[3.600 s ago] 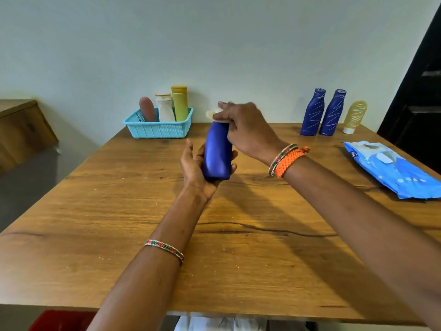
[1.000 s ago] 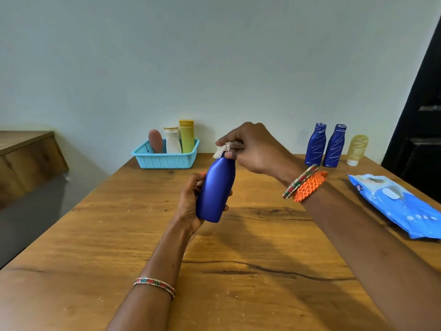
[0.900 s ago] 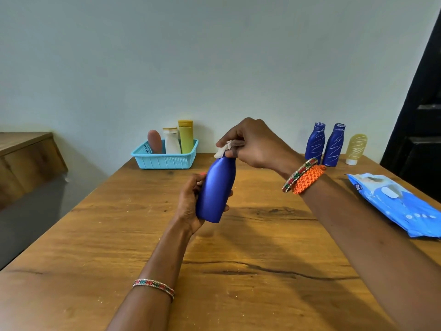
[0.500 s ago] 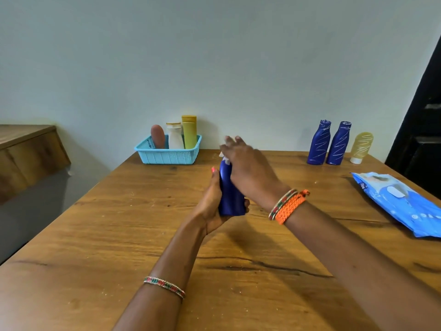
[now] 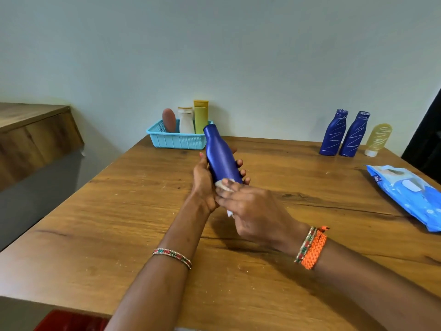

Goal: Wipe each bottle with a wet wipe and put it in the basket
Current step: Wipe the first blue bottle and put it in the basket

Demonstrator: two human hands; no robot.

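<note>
A: Which step is in hand?

B: Wiping. The bottle [image 5: 220,156] is gripped in the left hand [image 5: 205,181], lifted clear of the table [image 5: 119,211] and tilted, cap away. A wipe [image 5: 224,183] is pinched against its base by the right hand [image 5: 253,211].

A: What is called for next?

B: Probably the base is to be finished, then the bottle carried to the basket [image 5: 176,140], where three are already stood.

A: What differs from half a second ago?

B: The bottle was upright then, with the right hand wrapped over its top.
</note>
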